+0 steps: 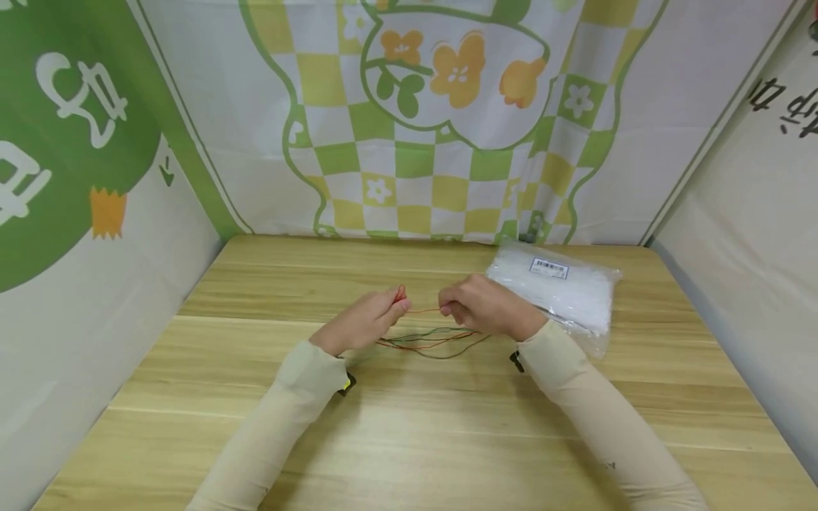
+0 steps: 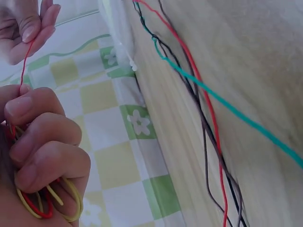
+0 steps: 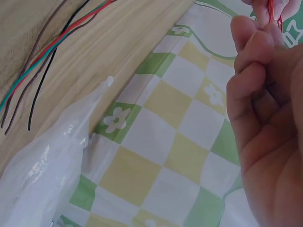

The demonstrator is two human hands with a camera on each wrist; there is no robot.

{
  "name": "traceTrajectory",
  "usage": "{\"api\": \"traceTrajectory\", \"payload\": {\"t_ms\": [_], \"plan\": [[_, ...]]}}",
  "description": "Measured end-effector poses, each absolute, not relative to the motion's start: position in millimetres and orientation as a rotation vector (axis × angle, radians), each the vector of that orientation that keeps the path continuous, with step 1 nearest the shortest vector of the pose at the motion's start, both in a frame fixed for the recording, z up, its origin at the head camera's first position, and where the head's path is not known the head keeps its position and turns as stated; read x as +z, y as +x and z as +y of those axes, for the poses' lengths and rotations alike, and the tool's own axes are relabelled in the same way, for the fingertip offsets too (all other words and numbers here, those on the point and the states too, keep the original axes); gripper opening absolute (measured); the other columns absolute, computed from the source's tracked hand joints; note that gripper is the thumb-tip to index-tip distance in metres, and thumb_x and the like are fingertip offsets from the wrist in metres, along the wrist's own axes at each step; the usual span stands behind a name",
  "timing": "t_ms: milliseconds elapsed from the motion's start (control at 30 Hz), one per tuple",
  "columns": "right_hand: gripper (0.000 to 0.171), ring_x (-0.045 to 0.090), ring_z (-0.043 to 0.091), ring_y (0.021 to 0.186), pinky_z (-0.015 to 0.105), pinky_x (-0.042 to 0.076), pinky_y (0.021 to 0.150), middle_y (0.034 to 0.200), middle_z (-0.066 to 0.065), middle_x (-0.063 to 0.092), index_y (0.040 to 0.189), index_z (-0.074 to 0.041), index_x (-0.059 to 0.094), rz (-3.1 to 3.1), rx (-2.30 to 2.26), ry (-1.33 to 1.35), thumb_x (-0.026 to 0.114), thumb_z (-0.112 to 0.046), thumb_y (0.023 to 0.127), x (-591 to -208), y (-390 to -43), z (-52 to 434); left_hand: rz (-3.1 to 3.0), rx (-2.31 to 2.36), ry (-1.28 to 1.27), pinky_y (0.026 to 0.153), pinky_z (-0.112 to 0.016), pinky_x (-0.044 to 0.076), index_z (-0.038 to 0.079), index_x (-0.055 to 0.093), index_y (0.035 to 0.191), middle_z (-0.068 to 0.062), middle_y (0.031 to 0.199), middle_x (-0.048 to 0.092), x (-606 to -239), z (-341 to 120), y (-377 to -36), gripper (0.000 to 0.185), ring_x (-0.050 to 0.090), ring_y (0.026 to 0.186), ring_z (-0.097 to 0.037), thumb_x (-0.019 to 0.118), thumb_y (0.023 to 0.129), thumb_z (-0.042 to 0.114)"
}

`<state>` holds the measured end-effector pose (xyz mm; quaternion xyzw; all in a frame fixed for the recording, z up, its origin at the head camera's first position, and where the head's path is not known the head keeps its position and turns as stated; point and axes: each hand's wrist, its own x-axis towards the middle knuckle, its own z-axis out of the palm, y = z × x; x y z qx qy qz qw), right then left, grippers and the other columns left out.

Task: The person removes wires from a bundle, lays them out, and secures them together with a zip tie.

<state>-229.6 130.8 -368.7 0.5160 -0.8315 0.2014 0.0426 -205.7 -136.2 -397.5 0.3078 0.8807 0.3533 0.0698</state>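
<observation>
My left hand (image 1: 367,319) grips a small bundle of red and yellow wire loops (image 2: 45,201) with its fingers curled round them. A single thin red wire (image 1: 423,310) runs taut from that hand to my right hand (image 1: 482,305), which pinches its other end between its fingertips (image 3: 258,33). In the left wrist view the red wire (image 2: 26,59) rises to the right hand's fingertips. Below both hands, several loose wires (image 1: 434,342) in red, green and dark colours lie on the wooden table (image 1: 409,426).
A clear plastic bag (image 1: 562,287) of white items with a label lies on the table right behind my right hand. Printed fabric walls (image 1: 415,121) close in the table at the back and on both sides.
</observation>
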Motion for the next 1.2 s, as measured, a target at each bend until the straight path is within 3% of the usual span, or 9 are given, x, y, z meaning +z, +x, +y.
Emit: {"api": "traceTrajectory", "payload": {"t_ms": [167,433,567,800,1033,1200], "plan": [[0.031,0.046,0.0,0.057,0.02,0.045,0.059,0.064,-0.005,0.057,0.079,-0.012,0.061,-2.553,0.639,1.582,0.056,0.009,0.1,-365,-229,133,2.654,1.186,0.94,0.063,-0.024,0.035,0.01,0.047,0.094,0.001,0.075,0.043,-396,-139,-210,0.026,0.037,0.064,-0.011,0.043,0.116,0.025],[0.032,0.045,-0.002,0.056,0.02,0.044,0.057,0.062,-0.006,0.056,0.077,-0.013,0.058,-2.524,0.651,1.581,0.054,0.014,0.094,-364,-230,135,2.678,1.345,0.844,0.063,-0.025,0.033,0.008,0.047,0.094,-0.001,0.077,0.043,-395,-138,-213,0.024,0.034,0.065,-0.013,0.045,0.115,0.021],[0.032,0.044,-0.001,0.056,0.021,0.044,0.058,0.062,-0.006,0.054,0.076,-0.013,0.058,-2.542,0.654,1.566,0.056,0.011,0.098,-363,-230,135,2.611,1.439,0.77,0.061,-0.025,0.032,0.006,0.049,0.093,-0.001,0.075,0.043,-394,-137,-214,0.026,0.034,0.063,-0.014,0.045,0.115,0.021],[0.033,0.043,0.001,0.054,0.023,0.043,0.059,0.061,-0.007,0.053,0.076,-0.014,0.058,-2.601,0.664,1.479,0.058,0.005,0.102,-361,-232,144,2.505,1.325,0.877,0.059,-0.023,0.034,0.005,0.057,0.095,-0.005,0.073,0.053,-387,-140,-213,0.022,0.039,0.06,-0.013,0.049,0.113,0.013],[0.033,0.045,0.0,0.053,0.023,0.045,0.06,0.061,-0.007,0.055,0.076,-0.015,0.058,-2.613,0.654,1.459,0.059,0.0,0.105,-365,-237,148,2.622,1.093,0.889,0.07,-0.029,0.049,-0.001,0.066,0.105,-0.021,0.093,0.07,-385,-146,-213,0.023,0.057,0.074,-0.019,0.048,0.113,0.01],[0.033,0.042,0.001,0.053,0.022,0.041,0.058,0.061,-0.007,0.049,0.074,-0.012,0.056,-2.601,0.642,1.469,0.056,0.003,0.104,-366,-238,151,2.741,0.95,0.839,0.083,-0.036,0.053,-0.004,0.069,0.114,-0.02,0.109,0.074,-387,-148,-214,0.028,0.061,0.08,-0.02,0.046,0.114,0.013]]}}
